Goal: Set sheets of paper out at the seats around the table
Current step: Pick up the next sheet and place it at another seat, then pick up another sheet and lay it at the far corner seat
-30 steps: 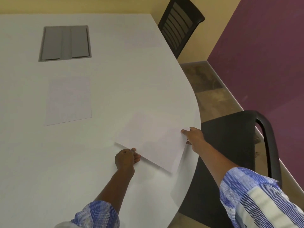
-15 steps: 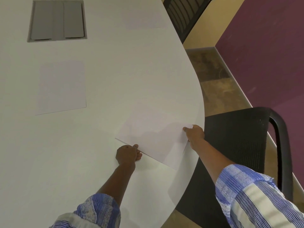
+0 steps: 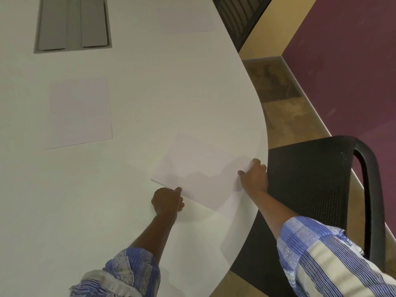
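- I am pinching the near edge of a white sheet (image 3: 197,168) with my left hand (image 3: 167,200), fingers curled into a loose fist and the thumb tip on the paper.
- My right hand (image 3: 255,176) is gripping the same sheet at its right corner, fingers curled round it, just inside the table's curved edge.
- The sheet is lying at an angle on the table (image 3: 150,82), close to that edge; I cannot tell whether its near side is lifting off the top.
- A second sheet (image 3: 79,112) is lying flat further in on the table, well apart from the one I am holding.
- A third sheet (image 3: 188,20) is showing faintly at the table's far side.
- A grey hatch (image 3: 72,24) is sitting set into the tabletop beyond the second sheet.
- A black chair (image 3: 310,185) is standing tucked against the table's edge beside my right hand, and another black chair (image 3: 237,11) is standing at the table's far edge.
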